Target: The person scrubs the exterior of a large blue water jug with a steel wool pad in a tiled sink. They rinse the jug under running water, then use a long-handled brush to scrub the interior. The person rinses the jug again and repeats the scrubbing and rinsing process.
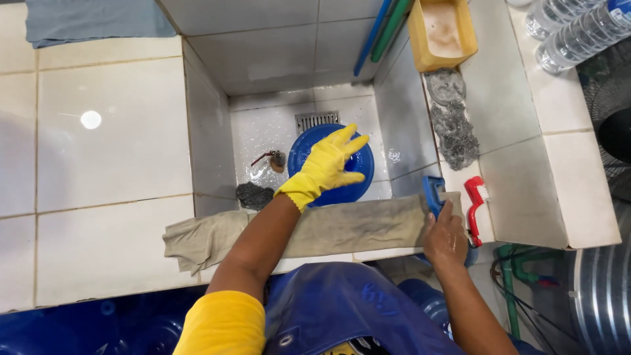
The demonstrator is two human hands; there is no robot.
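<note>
At frame centre the rubber-gloved left hand (327, 165) hovers, fingers spread and empty, above a round blue bowl (351, 177); the bare right hand (445, 238) grips a blue brush (432, 195).

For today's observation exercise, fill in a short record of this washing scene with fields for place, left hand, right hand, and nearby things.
Place: white-tiled sink basin with a metal drain grate
Left hand: left hand in a yellow rubber glove, fingers spread over a blue round lid in the basin
Right hand: bare right hand on a blue brush at the sink's front edge
Front edge: grey cloth draped along it
Nearby: red brush, steel wool pads, yellow tub
</note>
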